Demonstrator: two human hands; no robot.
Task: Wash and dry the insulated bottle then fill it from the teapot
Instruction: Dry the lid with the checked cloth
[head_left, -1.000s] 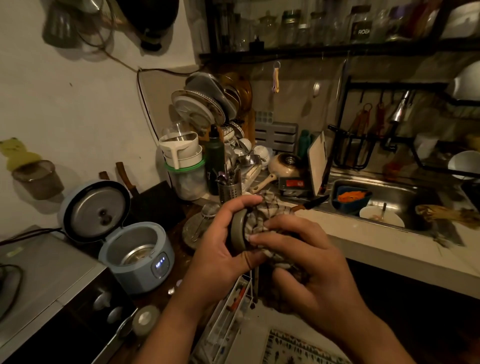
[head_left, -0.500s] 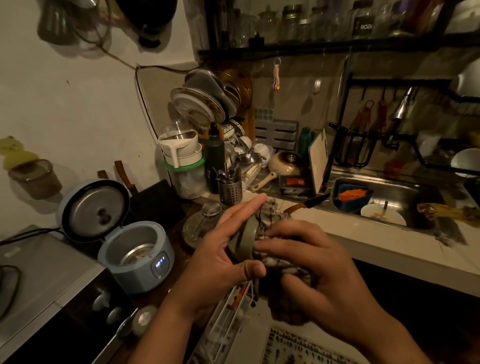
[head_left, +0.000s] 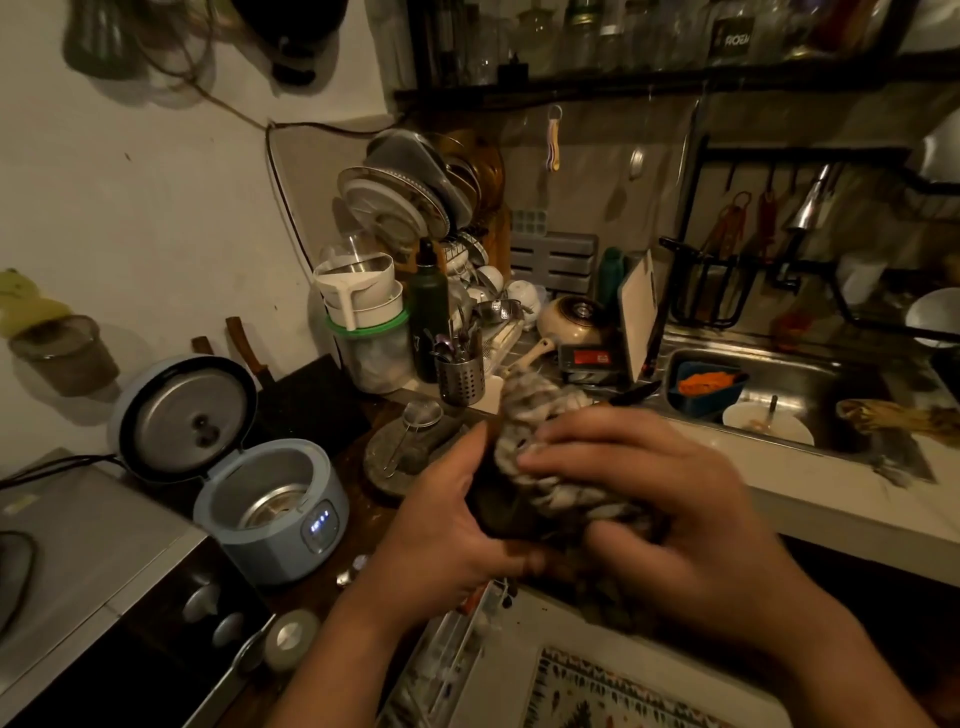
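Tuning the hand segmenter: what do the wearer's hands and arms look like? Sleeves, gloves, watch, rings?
Both bare: no gloves on the left hand or right hand, no sleeves on the left forearm or right forearm as far as the frame shows. No watch, band or ring visible, though the right hand is motion-blurred and the light dim, so a thin ring could be missed.

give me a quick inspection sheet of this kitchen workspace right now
surface: dark wooden counter, crowded; pale counter by the sink.
job's things: checked cloth wrapped round a dark item, blurred; green bottle upright at the back; teapot not made out.
clutter: open rice cooker, cutlery holder, stacked plates, strainer.
hands: left hand grips the dark item; right hand grips the cloth.
cables: black cable on the wall.
surroundings: sink holding dishes; shelf of jars; dim light.
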